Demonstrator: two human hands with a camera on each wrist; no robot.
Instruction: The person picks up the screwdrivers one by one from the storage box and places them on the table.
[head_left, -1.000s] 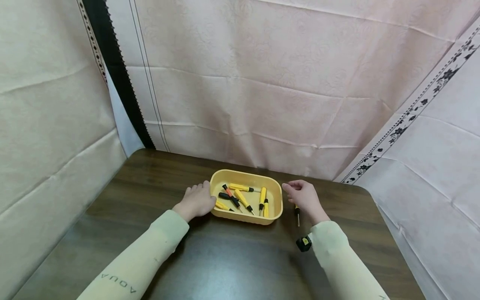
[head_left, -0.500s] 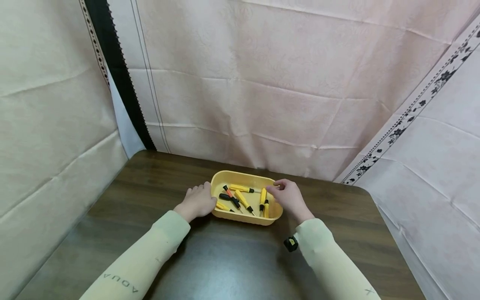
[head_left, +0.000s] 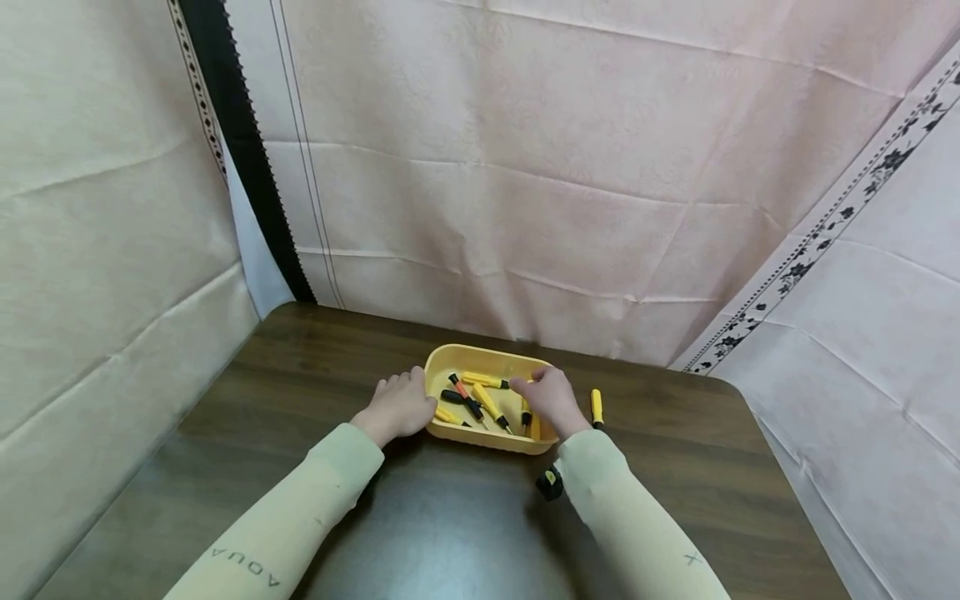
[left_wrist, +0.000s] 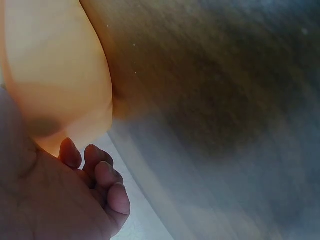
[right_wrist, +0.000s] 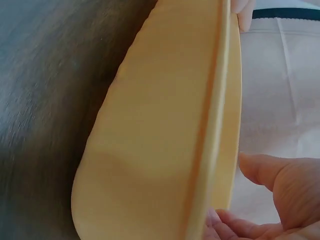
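A yellow plastic basket [head_left: 487, 446] sits on the table with several screwdrivers inside. My left hand [head_left: 397, 404] holds its left end, thumb over the rim; in the left wrist view, the left fingers [left_wrist: 106, 175] curl beside the outer wall. My right hand [head_left: 553, 398] hovers over the basket's right end, partly covering a yellow-handled screwdriver [head_left: 526, 413]. In the right wrist view, its thumb [right_wrist: 262, 169] stands apart from the fingers, whose tips are partly hidden behind the rim. Other screwdrivers include a yellow one [head_left: 491, 407] and a red-and-black one [head_left: 466, 395].
A yellow-handled screwdriver [head_left: 596, 407] lies on the dark wooden table [head_left: 690, 467] right of the basket, its lower end hidden by the right arm. A small black device [head_left: 550, 483] is worn at the right wrist. Pale cloth [head_left: 487, 208] hangs behind the table.
My right hand has moved left, from beside the basket to above its right end. The screwdriver on the table is now more exposed. My left hand stays at the basket's left end.
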